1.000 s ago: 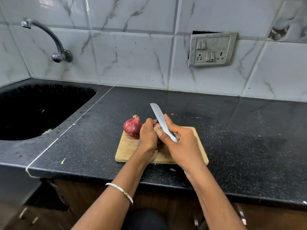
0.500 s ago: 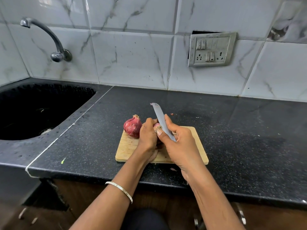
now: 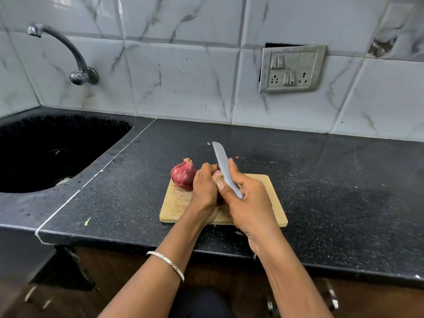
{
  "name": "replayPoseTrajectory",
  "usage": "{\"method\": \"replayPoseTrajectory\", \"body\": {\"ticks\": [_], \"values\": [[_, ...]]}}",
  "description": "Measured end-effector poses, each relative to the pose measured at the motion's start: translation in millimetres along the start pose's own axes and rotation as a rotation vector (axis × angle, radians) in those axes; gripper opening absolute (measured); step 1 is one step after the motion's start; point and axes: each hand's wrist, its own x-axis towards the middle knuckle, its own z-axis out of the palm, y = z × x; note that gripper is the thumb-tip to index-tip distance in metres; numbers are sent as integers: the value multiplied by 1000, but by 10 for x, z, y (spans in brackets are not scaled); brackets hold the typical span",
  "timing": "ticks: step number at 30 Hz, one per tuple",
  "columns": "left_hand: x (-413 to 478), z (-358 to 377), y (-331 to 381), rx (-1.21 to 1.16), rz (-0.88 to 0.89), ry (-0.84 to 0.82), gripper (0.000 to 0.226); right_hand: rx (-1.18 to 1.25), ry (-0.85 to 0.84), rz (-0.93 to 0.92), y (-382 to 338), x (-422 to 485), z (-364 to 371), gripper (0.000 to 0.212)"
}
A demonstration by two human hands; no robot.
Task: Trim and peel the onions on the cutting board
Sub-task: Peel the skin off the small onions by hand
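Board unmoved; knife still against held onion; blade steeper

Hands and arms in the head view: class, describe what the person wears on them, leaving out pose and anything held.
Both forearms are bare, with no sleeves in view. The left wrist carries one thin silver-coloured bangle with small engraved markings. The left hand and right hand show no gloves; no rings are visible. The right wrist is bare.
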Motion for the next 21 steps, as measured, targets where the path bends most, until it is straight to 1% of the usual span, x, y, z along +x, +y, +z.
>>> {"method": "replayPoseTrajectory", "body": {"ticks": [2,5,8,9,11,12,15,18,21], "values": [[18,2,0,5,1,4,41,3,1,-7,71,-84,-14,49],[-17,28,6,79,35,-25,43,33,-8,21,99,-156,-84,51],[-30,26,-16,164,94,-75,40,78,0,72,60,-24,-85,48],[-32,16,-27,165,82,-74,43,85,6,75,42,25,-70,49],[-9,-13,-26,122,45,-51,53,72,-1,52,29,68,-23,49],[-4,-19,-24,96,37,-51,54,59,-4,34,39,42,-12,49],[13,-9,-7,40,8,-33,45,59,-9,4,81,-125,-28,50],[15,7,-17,53,2,-29,43,75,2,2,119,-190,-75,51],[9,2,-2,-2,-39,-24,42,35,0,-36,101,-155,-92,51]]}}
